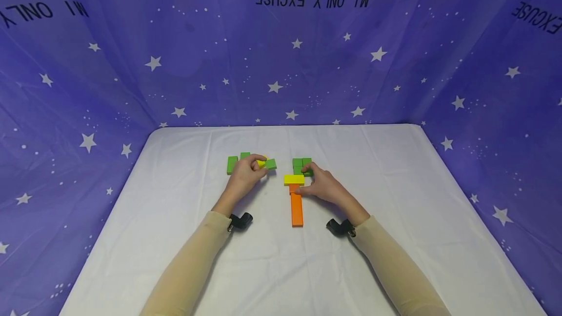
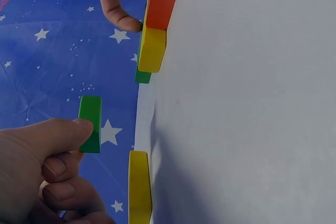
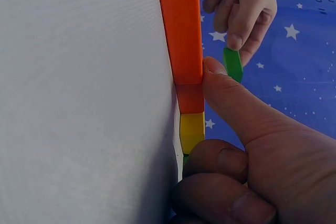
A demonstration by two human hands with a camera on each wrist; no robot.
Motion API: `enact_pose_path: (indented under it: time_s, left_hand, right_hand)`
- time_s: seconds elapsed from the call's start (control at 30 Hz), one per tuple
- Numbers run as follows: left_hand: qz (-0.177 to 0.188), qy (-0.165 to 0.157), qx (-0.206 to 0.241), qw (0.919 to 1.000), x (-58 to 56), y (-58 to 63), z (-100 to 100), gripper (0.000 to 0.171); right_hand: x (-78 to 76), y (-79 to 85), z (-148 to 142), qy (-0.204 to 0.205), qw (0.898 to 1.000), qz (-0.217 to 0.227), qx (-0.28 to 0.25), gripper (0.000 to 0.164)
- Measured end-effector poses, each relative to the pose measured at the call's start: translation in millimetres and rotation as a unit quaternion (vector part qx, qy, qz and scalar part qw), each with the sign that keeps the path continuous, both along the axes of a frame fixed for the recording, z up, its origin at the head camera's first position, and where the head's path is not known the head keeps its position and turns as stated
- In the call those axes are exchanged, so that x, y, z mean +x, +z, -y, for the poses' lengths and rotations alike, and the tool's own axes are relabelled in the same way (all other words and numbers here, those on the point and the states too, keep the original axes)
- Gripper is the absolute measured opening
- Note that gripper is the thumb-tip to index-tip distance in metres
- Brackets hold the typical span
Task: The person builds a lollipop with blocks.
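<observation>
My left hand [image 1: 244, 175] pinches a small green block [image 1: 270, 164] between thumb and fingers, raised off the table in the left wrist view. Close by lie a yellow block [image 1: 261, 164], partly hidden by that hand, and two green blocks [image 1: 232, 165]. My right hand [image 1: 327, 187] rests at a row of blocks, thumb and index finger spread apart. Its thumb touches the short orange block [image 1: 293, 188]; its index finger is at the cluster of green blocks [image 1: 298, 162]. A yellow block [image 1: 293, 180] lies crosswise between them, and a long orange block [image 1: 297, 210] extends toward me.
The blocks lie on a white cloth-covered table [image 1: 373, 160]. A purple curtain [image 1: 246, 101] with stars and lettering surrounds its back and sides. A black wrist mount [image 1: 241, 221] sits at the left wrist and another black mount [image 1: 339, 227] at the right.
</observation>
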State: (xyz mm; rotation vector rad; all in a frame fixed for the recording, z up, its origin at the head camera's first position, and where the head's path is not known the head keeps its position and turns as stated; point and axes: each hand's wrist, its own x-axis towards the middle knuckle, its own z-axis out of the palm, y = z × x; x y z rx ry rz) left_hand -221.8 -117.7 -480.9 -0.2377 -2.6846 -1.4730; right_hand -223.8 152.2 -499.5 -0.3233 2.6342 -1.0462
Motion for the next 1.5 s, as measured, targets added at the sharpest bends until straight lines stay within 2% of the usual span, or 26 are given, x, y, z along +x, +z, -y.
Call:
enact_pose_path:
  time_s: [0.13, 0.33, 0.67, 0.97, 1.23, 1.5]
  left_hand:
    - [-0.002, -0.009, -0.005, 0.9999, -1.1, -2.4, -5.0, 0.032]
    - [0.016, -0.025, -0.006, 0.9996, -5.2, -6.2, -14.2, 0.030]
    - [0.018, -0.027, -0.037, 0.9988, -14.6, -11.1, -27.1, 0.030]
    - [0.031, -0.036, -0.057, 0.9972, -16.5, -16.2, -32.4, 0.028]
    - [0.037, -0.039, -0.070, 0.9961, -16.3, -12.8, -34.7, 0.028]
    - [0.055, -0.055, -0.104, 0.9915, -16.7, -11.4, -34.5, 0.028]
  right_hand:
    - [0.0, -1.3, -0.5, 0.002, 1.000, 0.000, 0.001, 0.085]
    - [-0.1, 0.4, -0.5, -0.001, 1.000, -0.005, 0.008, 0.083]
    - [-2.2, 1.3, -1.7, 0.005, 1.000, -0.012, 0.014, 0.081]
    - [-0.6, 0.0, -0.4, 0.008, 1.000, -0.010, -0.002, 0.080]
    - [-0.8, 0.9, 0.5, 0.006, 1.000, -0.009, -0.005, 0.079]
    - [-1.4, -1.1, -0.3, 0.006, 1.000, -0.002, -0.001, 0.081]
